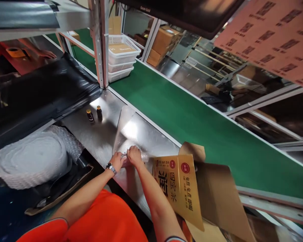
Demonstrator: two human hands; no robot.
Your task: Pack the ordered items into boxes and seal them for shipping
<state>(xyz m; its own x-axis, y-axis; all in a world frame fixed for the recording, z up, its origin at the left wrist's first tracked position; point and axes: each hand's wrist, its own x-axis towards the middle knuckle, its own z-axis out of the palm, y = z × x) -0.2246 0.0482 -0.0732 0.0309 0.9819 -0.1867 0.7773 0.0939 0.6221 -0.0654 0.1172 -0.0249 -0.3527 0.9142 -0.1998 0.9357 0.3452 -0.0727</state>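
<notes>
A strip of clear bubble wrap (124, 132) stretches away from me over the metal tabletop (103, 132). Its near end is bunched between my two hands. My left hand (118, 161), with a watch on the wrist, has its fingers closed on the wrap. Close beside it, my right hand (134, 156) is curled over the same edge, knuckles up. Whether something lies inside the bunched wrap is hidden by my fingers. Beyond my left hand, a dark small bottle (90, 116) with a yellow cap stands next to a second small bottle (99, 113).
An open cardboard box (183, 188) stands right of my right arm. A green conveyor belt (166, 97) runs behind the table, with stacked white baskets (123, 57) at its left. A bubble wrap roll (32, 158) and black plastic sheeting (40, 90) lie left. Another person's hand (46, 53) shows far left.
</notes>
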